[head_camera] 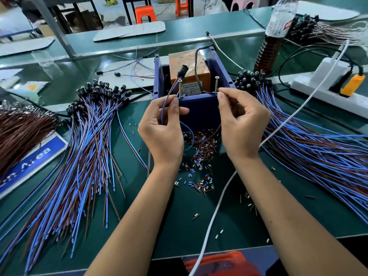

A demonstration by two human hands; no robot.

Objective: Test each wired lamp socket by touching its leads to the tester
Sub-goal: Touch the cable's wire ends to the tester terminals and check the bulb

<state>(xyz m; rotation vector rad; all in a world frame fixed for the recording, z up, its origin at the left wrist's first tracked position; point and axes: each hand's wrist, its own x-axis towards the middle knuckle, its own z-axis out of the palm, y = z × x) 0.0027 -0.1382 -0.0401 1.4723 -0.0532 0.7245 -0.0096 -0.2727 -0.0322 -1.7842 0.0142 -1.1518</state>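
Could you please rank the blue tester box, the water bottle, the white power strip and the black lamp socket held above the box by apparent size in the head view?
1. blue tester box
2. white power strip and water bottle: look alike, unranked
3. black lamp socket

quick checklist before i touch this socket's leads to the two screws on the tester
1. Left hand pinches the blue and brown wires by the left screw: ok.
2. Right hand pinches a wire end at the right screw: ok.
3. Bare lead tips actually on the screws: cannot tell, fingers hide them.
4. Socket held up above the blue tester box, in plain view: ok.
5. Lamp lit: cannot tell.
6. Bench around the box free of cut insulation bits: not ok.
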